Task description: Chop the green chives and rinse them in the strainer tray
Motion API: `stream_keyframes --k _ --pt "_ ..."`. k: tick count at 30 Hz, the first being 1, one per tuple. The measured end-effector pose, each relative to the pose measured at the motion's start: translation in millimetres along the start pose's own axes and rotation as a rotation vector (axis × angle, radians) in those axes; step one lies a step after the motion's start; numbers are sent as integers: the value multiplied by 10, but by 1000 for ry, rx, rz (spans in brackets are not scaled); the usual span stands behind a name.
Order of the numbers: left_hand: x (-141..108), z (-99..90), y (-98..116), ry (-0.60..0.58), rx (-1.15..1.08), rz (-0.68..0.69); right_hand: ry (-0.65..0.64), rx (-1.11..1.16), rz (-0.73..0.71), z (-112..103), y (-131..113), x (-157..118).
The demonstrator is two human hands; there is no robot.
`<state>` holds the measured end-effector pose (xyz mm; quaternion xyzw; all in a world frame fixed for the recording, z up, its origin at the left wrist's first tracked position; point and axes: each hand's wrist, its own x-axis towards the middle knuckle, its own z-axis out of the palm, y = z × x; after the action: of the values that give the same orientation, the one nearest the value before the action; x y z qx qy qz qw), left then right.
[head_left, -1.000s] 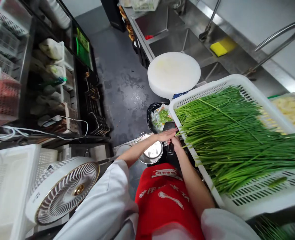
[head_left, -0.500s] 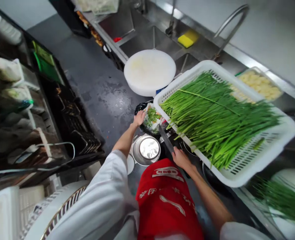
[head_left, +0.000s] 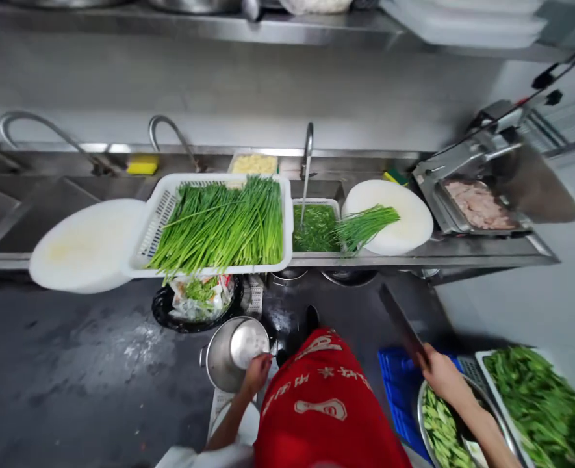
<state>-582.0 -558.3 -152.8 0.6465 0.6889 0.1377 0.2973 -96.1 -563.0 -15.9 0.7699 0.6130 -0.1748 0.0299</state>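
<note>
Your right hand (head_left: 443,374) grips the knife (head_left: 401,318), which points out over the floor toward the counter (head_left: 486,259). Your left hand (head_left: 258,372) is curled near the pot (head_left: 217,354); whether it holds anything, I can't tell. 2 risks stand out. If you turn or step in with the blade leading, its tip could catch the counter edge. On the round board (head_left: 411,224), the green bunch (head_left: 370,224) overhangs the left side, so a nudge could drop stalks into the sink basket (head_left: 336,214) beside it.
</note>
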Motion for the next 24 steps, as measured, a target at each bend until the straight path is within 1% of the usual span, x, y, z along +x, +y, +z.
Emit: stream_keyframes --k 2,3,5,6,8,10,12,13,14,15,16,17,18,19,20,21,24 --pt "288 10 506 -83 -133 103 125 63 117 -24 340 40" --pt "474 -25 794 -86 -183 180 198 88 147 -57 472 95" --pt "928 -129 1445 8 -213 367 350 128 172 -178 706 293" --pt "1196 -183 1807 52 -200 454 414 140 172 -267 823 441" --pt "1805 -269 2588 105 -183 529 484 138 158 -493 1070 828" --pt "2476 -306 3398 192 -137 589 467 94 142 -758 1317 1299" --pt "3146 -270 4157 256 -26 650 389 27 134 -1033 1521 1782" --pt "3457 -218 4486 263 51 655 350 -3 117 -1167 1597 2008" --pt "3739 -142 4767 245 143 636 316 -29 95 -1297 1653 2219" --pt "3980 -45 4993 196 250 599 298 -48 54 -1422 1691 2412" --pt "4174 67 5160 131 353 538 281 -61 4 -1541 1715 2590" --pt "4314 186 5271 61 449 479 252 -71 -35 -1654 1728 2756" --pt "4401 303 5332 6 532 429 220 -80 -70 -1760 1734 2913" --pt "4437 412 5353 -21 595 397 187 -86 -94 -1858 1737 3066" --pt "4434 508 5347 -20 641 389 158 -91 -112 -1946 1737 3215" --pt "4403 591 5329 8 673 399 134 -91 -127 -2022 1734 3363" --pt "4293 779 5321 132 698 412 97 -73 -159 -2180 1688 3788"
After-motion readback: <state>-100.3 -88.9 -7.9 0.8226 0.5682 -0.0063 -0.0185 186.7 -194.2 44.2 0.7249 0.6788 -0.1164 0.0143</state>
